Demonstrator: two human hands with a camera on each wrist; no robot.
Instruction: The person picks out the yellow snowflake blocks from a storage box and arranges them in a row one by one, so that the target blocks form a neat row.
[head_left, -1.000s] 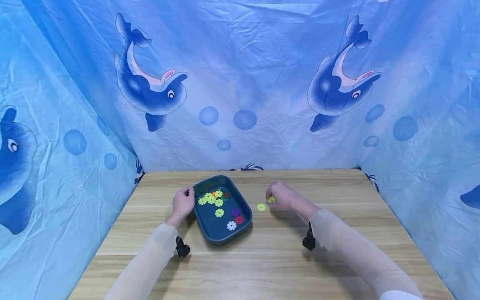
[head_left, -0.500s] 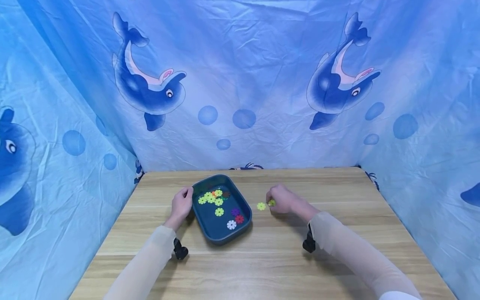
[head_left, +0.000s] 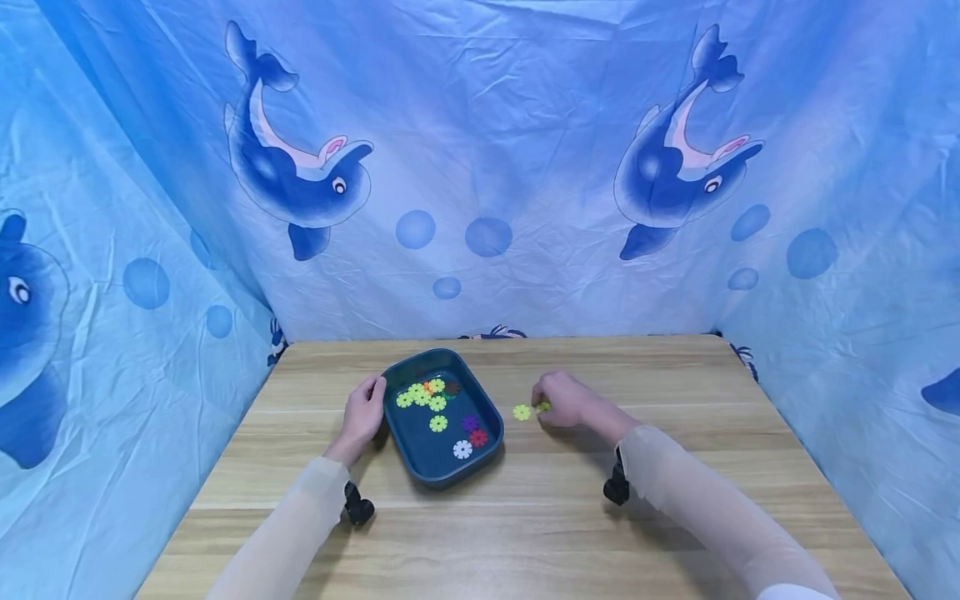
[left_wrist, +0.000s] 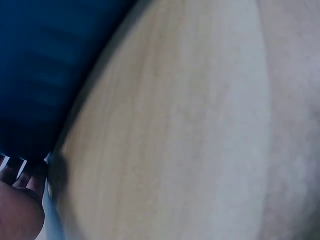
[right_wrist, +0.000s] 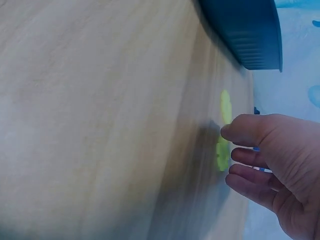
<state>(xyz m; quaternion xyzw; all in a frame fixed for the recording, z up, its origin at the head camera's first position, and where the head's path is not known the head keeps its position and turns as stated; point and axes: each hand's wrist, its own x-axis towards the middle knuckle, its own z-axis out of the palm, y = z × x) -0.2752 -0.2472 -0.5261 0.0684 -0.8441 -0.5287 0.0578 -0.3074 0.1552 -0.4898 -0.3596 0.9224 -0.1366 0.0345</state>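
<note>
My left hand (head_left: 365, 406) grips the left rim of a dark blue tray (head_left: 411, 462), thumb over the edge. Only its fingers (left_wrist: 35, 177) show against the tray's wall in the left wrist view. Several yellow-green snowflake building discs (head_left: 438, 423) lie in the tray with white (head_left: 462, 450), red (head_left: 478, 438) and purple (head_left: 470, 423) ones. To the right of the tray, my right hand (head_left: 566, 398) is low over the table, thumb and curled fingers at a yellow-green snowflake disc (right_wrist: 222, 156). Another yellow-green disc (head_left: 522, 412) lies flat just left of that hand.
The wooden table (head_left: 495, 542) reaches back to a blue dolphin-print cloth (head_left: 480, 167), which also hangs at both sides. A black wrist camera (head_left: 358, 507) sits below the left sleeve, another black camera (head_left: 617, 487) below the right.
My right hand and the disc at its fingers have come slightly nearer to me, and the hand's blur has gone. My left hand stays at the tray rim, its thumb now straighter.
</note>
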